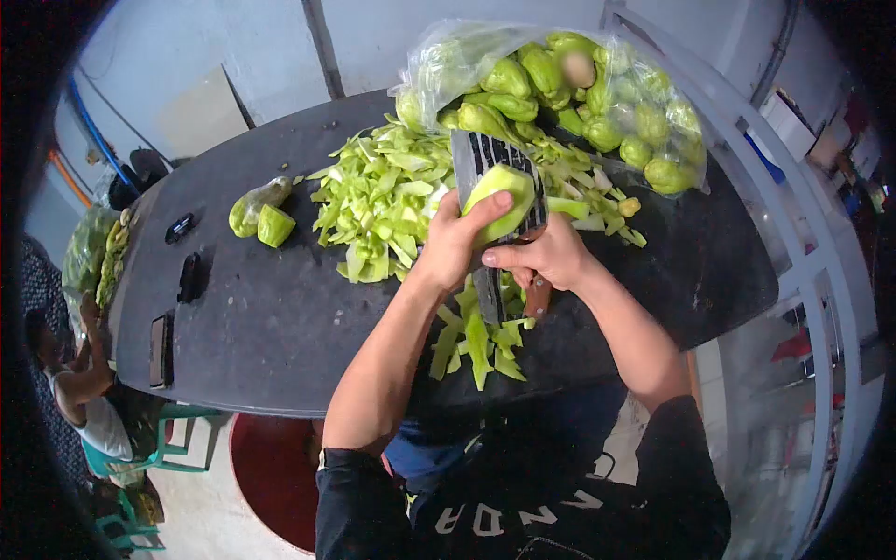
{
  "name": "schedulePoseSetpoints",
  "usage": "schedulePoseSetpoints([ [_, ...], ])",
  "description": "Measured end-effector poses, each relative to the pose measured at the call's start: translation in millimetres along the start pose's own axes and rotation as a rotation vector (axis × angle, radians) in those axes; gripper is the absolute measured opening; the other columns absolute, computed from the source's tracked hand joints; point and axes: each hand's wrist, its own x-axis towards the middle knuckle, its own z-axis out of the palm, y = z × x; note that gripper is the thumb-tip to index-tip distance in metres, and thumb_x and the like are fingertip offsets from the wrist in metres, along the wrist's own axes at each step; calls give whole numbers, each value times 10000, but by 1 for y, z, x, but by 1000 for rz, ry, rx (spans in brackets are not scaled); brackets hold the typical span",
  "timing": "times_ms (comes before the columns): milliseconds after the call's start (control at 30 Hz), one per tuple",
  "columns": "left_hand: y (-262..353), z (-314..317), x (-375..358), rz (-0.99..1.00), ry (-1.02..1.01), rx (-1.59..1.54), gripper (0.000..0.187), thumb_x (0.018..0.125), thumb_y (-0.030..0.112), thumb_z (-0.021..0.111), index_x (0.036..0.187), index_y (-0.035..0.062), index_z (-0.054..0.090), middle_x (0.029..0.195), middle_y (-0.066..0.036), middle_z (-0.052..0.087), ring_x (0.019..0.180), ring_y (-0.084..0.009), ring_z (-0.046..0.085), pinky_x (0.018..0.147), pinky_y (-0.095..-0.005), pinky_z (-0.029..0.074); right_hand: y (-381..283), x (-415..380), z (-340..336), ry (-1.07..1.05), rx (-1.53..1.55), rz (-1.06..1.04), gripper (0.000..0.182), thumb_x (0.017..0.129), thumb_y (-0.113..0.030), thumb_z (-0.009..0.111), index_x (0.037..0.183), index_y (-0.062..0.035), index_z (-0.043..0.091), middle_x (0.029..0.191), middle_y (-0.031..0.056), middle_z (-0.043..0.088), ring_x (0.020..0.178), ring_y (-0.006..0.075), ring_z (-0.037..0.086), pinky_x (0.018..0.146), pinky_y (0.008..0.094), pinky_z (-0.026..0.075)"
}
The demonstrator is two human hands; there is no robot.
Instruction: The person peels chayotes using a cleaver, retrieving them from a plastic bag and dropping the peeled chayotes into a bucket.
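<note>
My left hand is wrapped round a pale green chayote, its thumb lying across the near side. Close beside it, my right hand is closed on a knife, whose brown wooden handle shows below the fingers. A broad, dark-streaked metal blade shows behind the chayote; the contact between them is hidden. Under the hands lies a narrow grey strip that I cannot identify, among green peel strips. A large heap of cut green pieces spreads to the left.
A clear plastic bag of whole chayotes lies at the back of the dark table. To the left are a bagged green piece, a phone-like object and small black items. A red tub stands below; another person sits far left.
</note>
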Motion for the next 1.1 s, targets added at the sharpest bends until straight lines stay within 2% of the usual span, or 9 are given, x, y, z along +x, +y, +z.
schedulePoseSetpoints([
  [167, -17, -4, 8, -63, 45, 2, 483, 902, 408, 645, 1113, -26, 604, 966, -121, 667, 816, -207, 661, 740, -333, 547, 5, 3, 5, 34, 114, -17, 182, 761, -114, 800, 801, -58, 631, 604, -16, 581, 420, 71, 495, 378, 229, 389],
  [233, -23, -11, 16, -103, -28, -91, 642, 929, 565, 490, 1181, -24, 526, 1003, -168, 650, 753, -269, 677, 620, -371, 577, 3, 6, 1, -10, 82, 41, 209, 776, -67, 784, 904, -40, 622, 603, 1, 575, 430, 84, 511, 401, 237, 411],
  [267, -26, -16, 18, -169, -96, -173, 695, 937, 627, 394, 1206, 0, 524, 1059, -164, 651, 844, -269, 676, 768, -400, 570, 1, 6, 1, -6, 132, 72, 197, 791, -102, 779, 882, -53, 612, 568, -12, 538, 417, 81, 491, 399, 243, 406],
  [400, -15, -12, 20, -170, 61, -515, 651, 942, 610, 399, 1237, 41, 513, 1204, -169, 597, 1131, -295, 570, 1061, -446, 394, 4, 13, -11, 110, 489, 203, 234, 793, -167, 790, 743, -100, 571, 520, -28, 487, 394, 110, 491, 400, 289, 417],
  [533, -12, -19, 22, -10, 195, -650, 623, 951, 549, 423, 1280, 21, 449, 1255, -160, 547, 1210, -337, 496, 1077, -549, 329, -2, 18, -35, 299, 524, 117, 194, 868, -151, 715, 798, -109, 539, 573, -41, 456, 496, 98, 482, 475, 281, 411],
  [633, -6, -26, 19, 55, 205, -600, 723, 953, 529, 420, 1431, 3, 289, 1451, -217, 368, 1340, -405, 372, 1064, -690, 269, 3, 22, -56, 407, 451, 37, 184, 886, -146, 693, 824, -76, 536, 615, -16, 484, 539, 131, 501, 506, 308, 442],
  [733, -2, -26, 15, 77, 264, -661, 777, 955, 517, 426, 1483, 3, 180, 1511, -237, 255, 1387, -446, 286, 1076, -715, 252, 7, 25, -75, 487, 427, 7, 198, 903, -161, 676, 823, -59, 528, 623, 0, 500, 526, 147, 513, 506, 319, 453],
  [867, 0, -26, 18, 53, 333, -745, 668, 966, 477, 421, 1437, 33, 258, 1477, -210, 279, 1349, -429, 346, 1024, -706, 355, 11, 26, -93, 642, -1, 11, 247, 931, -209, 648, 796, -41, 527, 631, 33, 539, 494, 155, 535, 470, 325, 445],
  [1100, -5, -30, 22, 119, 384, -894, 566, 1019, 364, 370, 1411, -30, 265, 1399, -260, 385, 1291, -462, 410, 1020, -639, 429, 5, 20, -109, 768, 26, -174, 356, 953, -279, 620, 702, -42, 531, 560, 52, 535, 442, 155, 509, 459, 301, 423],
])
